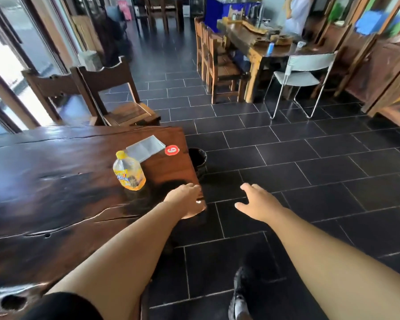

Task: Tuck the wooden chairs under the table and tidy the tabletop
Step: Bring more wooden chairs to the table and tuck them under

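A round red sticker near the far corner of the dark wooden table carries one white digit that reads as 6 or 9; which way up it is meant to be cannot be told. The yellow plastic bottle beside it wears a blue and white label whose print is too blurred to read.

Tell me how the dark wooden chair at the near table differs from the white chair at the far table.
The wooden chair is dark brown with a carved back and slatted seat; the white chair is pale with thin metal legs. The wooden chair's seat stands clear of its table; the white chair's sits close against its own. Both are empty.
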The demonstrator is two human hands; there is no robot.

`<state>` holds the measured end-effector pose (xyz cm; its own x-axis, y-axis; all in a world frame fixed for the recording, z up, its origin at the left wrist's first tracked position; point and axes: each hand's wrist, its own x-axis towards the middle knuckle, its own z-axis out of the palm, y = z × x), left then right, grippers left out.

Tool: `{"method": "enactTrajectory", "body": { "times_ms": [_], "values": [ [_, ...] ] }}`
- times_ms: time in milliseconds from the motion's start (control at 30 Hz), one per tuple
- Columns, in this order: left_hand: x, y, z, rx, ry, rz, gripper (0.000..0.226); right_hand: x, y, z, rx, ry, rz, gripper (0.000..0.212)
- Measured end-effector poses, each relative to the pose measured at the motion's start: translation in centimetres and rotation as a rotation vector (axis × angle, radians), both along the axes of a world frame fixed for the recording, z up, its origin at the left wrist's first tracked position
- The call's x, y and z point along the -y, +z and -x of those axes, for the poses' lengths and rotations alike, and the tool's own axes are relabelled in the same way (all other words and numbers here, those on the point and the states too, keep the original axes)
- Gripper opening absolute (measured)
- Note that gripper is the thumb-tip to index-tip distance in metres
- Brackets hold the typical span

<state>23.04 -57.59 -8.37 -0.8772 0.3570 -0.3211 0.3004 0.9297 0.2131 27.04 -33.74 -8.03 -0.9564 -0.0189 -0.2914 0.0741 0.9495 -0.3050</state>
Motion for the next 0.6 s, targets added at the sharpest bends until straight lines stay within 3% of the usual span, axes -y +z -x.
{"method": "enactTrajectory", "body": {
  "times_ms": [300, 600],
  "values": [
    [-9.6, 0.7, 14.9, -0.015, 0.152, 0.012, 0.054, -10.5, 1.2, 18.1, 0.019, 0.126, 0.008, 0.057],
    [-13.2, 0.5, 27.3, -0.086, 0.233, -0.030, 0.056, -14.4, 1.6, 32.9, 0.012, 0.217, -0.032, 0.060]
  ]
}}
